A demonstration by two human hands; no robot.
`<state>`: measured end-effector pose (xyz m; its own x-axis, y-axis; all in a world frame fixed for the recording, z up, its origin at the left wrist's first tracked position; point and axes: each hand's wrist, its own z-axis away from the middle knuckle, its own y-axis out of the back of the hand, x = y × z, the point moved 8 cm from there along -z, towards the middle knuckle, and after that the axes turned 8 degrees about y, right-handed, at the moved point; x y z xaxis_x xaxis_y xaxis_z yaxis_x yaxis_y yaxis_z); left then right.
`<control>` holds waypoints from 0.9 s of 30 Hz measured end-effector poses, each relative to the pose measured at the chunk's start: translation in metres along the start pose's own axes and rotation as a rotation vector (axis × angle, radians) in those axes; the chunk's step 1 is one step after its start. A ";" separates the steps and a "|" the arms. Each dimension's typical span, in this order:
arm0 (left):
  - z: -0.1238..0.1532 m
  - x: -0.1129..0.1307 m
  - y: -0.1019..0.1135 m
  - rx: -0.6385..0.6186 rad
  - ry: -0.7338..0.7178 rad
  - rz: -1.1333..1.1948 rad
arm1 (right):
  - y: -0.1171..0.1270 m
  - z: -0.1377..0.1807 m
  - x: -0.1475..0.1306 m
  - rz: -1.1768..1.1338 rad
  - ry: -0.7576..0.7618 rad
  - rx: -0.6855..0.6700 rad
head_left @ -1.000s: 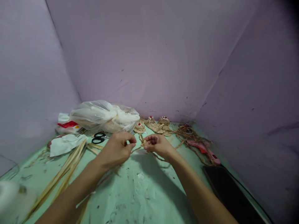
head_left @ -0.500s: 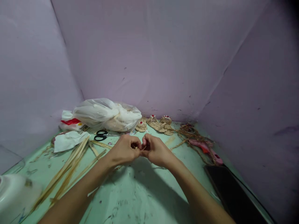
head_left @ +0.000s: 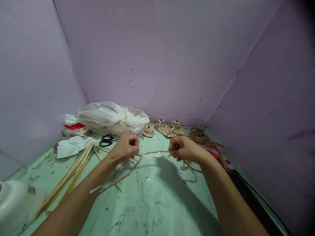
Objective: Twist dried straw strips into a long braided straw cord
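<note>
A thin twisted fibre cord [head_left: 155,152] stretches between my two hands above the green table [head_left: 147,203]. My left hand [head_left: 125,147] is closed, its thumb and fingers pinching the cord's left part; a length of it trails down toward my left forearm. My right hand [head_left: 184,149] pinches the cord on the other side, and a loose loop hangs below that wrist. Behind my hands lie woven fibre pieces [head_left: 166,129] decorated with red and white beads. Black-handled scissors [head_left: 106,141] rest beyond my left wrist, their blades partly covered.
A knotted white plastic bag [head_left: 110,118] sits at the back wall. Flat dry straw strips [head_left: 71,173] and a white cloth or paper [head_left: 73,146] lie left, near a white rounded container [head_left: 19,206]. Tangled cord [head_left: 199,134], a pink tool [head_left: 227,164] and a dark flat object [head_left: 248,203] are right.
My hands were together at the middle; now they are apart, the right one moved further right. The cord now shows drawn out between them.
</note>
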<state>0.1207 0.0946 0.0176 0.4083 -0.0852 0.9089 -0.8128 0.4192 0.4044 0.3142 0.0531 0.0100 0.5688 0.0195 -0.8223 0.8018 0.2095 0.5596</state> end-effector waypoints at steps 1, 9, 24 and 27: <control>-0.002 -0.004 0.004 0.007 0.029 0.040 | 0.012 0.002 0.007 0.028 -0.031 0.059; -0.001 -0.008 -0.038 -0.081 -0.025 -0.352 | 0.055 0.005 0.035 0.163 -0.015 0.192; 0.002 -0.013 -0.025 0.220 0.112 -0.785 | -0.023 -0.024 -0.002 0.214 0.186 0.210; 0.004 -0.002 0.014 0.401 0.139 -0.777 | -0.018 -0.022 0.002 -0.003 0.175 0.133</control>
<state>0.1070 0.0973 0.0222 0.9312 -0.0930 0.3525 -0.3587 -0.0619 0.9314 0.2969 0.0705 -0.0043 0.5352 0.1906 -0.8229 0.8271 0.0796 0.5564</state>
